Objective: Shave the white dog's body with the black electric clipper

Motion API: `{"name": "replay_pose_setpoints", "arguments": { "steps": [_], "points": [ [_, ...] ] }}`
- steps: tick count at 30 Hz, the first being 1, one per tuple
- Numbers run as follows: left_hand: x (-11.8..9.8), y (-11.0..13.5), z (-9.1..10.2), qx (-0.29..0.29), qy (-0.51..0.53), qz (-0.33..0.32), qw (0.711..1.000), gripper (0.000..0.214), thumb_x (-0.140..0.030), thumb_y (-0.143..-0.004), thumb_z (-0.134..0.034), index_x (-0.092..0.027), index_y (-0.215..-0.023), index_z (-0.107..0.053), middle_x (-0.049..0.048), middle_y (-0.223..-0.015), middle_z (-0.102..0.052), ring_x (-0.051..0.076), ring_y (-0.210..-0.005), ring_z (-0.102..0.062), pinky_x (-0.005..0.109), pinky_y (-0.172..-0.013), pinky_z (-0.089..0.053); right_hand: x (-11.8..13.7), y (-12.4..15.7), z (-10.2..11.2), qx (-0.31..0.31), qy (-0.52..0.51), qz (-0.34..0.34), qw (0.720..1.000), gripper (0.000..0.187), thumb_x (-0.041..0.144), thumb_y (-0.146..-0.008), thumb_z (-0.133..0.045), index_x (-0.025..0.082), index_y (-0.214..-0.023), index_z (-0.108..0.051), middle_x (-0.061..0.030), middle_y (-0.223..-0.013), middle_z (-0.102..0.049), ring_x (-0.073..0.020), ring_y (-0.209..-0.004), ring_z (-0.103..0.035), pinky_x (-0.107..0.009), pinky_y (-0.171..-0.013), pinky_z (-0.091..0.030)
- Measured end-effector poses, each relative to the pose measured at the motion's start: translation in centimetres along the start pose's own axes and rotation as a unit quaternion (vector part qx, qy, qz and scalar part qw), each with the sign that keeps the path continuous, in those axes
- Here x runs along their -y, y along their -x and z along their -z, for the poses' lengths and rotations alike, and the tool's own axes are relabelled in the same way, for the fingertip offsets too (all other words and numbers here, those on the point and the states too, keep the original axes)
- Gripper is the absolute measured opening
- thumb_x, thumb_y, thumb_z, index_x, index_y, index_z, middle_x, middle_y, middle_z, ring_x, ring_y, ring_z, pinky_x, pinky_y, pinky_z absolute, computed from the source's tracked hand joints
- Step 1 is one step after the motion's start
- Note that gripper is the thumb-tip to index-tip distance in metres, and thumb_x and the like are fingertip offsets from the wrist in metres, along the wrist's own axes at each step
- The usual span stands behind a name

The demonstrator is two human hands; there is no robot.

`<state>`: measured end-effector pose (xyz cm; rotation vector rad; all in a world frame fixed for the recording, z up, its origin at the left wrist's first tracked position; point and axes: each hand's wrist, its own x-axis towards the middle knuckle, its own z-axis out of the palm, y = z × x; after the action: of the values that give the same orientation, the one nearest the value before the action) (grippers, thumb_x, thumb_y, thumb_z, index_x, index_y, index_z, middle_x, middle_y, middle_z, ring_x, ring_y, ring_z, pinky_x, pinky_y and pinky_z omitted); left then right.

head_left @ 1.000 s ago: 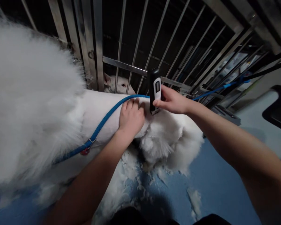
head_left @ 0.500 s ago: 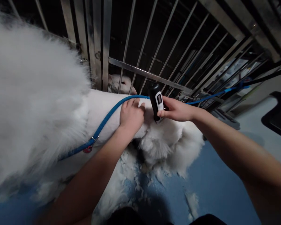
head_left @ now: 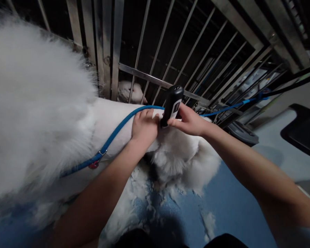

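Observation:
A white dog with a closely shaved pink body (head_left: 107, 115) stretches across the view, long fur at both ends. My left hand (head_left: 146, 125) lies on the shaved skin with its fingers extended, close to the blue leash (head_left: 124, 121). My right hand (head_left: 191, 120) is wrapped around a black and white hair clipper (head_left: 173, 101). The clipper stands tilted, its lower end at the border between shaved skin and the fluffy white fur (head_left: 179, 148). My left fingertips are just left of it. The blade itself is hidden.
Behind the dog runs a metal barred cage (head_left: 155, 80), with a second white animal (head_left: 131, 92) inside. Clumps of cut fur (head_left: 134, 199) lie on the blue floor (head_left: 237, 206). A black object (head_left: 302, 129) stands at the right.
The clipper has shifted slightly left, closer to my left hand, and its top now leans to the right. My left hand stays nearly in place on the dog.

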<state>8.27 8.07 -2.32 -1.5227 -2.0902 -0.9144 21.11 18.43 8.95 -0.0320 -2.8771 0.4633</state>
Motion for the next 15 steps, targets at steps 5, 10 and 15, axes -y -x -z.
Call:
{"name": "replay_pose_setpoints", "arguments": {
  "steps": [5,10,15],
  "points": [
    [0.1,0.0,-0.4,-0.040,-0.013,0.011,0.999,0.025,-0.018,-0.089,-0.050,-0.016,-0.102,-0.071,0.0141,-0.115,-0.067,0.032,-0.110,-0.058,0.045,-0.093,-0.045,0.5,0.1,-0.3,0.100,0.039,0.003,0.994,0.053,0.065,-0.087,-0.054,0.017,-0.107,-0.052,-0.0069,-0.093,-0.063,-0.0203,-0.076,-0.060,-0.033,-0.069,-0.049],
    [0.0,-0.2,-0.8,-0.031,0.011,0.007,0.999,0.024,-0.020,-0.089,-0.049,-0.015,-0.098,-0.070,0.0152,-0.110,-0.068,0.033,-0.107,-0.059,0.046,-0.089,-0.046,1.0,-0.1,-0.9,0.028,0.061,0.007,0.998,0.056,0.069,-0.087,-0.049,0.017,-0.107,-0.051,-0.0072,-0.093,-0.063,-0.0204,-0.077,-0.060,-0.031,-0.068,-0.048],
    [0.4,-0.3,-1.2,-0.061,0.066,0.047,0.995,0.024,-0.019,-0.089,-0.049,-0.016,-0.098,-0.070,0.0136,-0.109,-0.069,0.031,-0.108,-0.060,0.045,-0.094,-0.044,1.7,0.5,-1.5,0.113,0.108,0.022,0.988,0.051,0.064,-0.090,-0.049,0.017,-0.108,-0.052,-0.0079,-0.090,-0.065,-0.0200,-0.073,-0.059,-0.031,-0.067,-0.046]
  ]
}}
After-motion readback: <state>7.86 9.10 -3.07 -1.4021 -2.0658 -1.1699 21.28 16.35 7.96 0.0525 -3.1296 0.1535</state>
